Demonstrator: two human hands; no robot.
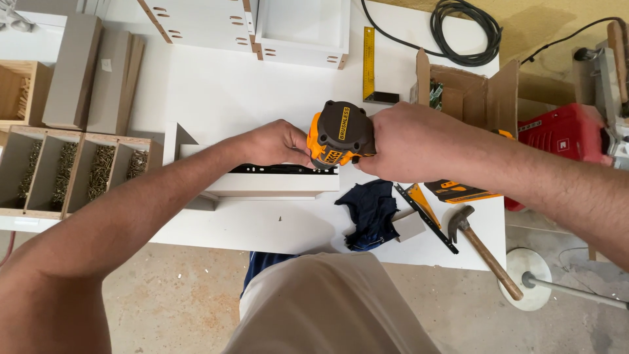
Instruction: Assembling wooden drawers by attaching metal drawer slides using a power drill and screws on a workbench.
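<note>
My right hand [413, 141] grips an orange and black cordless driver [337, 134] held nose-down over a white drawer box [262, 180]. A black metal slide rail [282, 169] lies along the top edge of that box, under the driver. My left hand [272, 143] rests on the box beside the driver's nose, fingers pinched near the rail. Whether the fingers hold a screw is hidden.
A wooden tray of screws [72, 170] sits at the left. White drawer parts [249, 26] lie at the back, with a yellow square [369, 62], a cardboard box [465, 92] and a black cable [458, 33]. A blue cloth [370, 210] and a hammer [481, 246] lie near the front edge.
</note>
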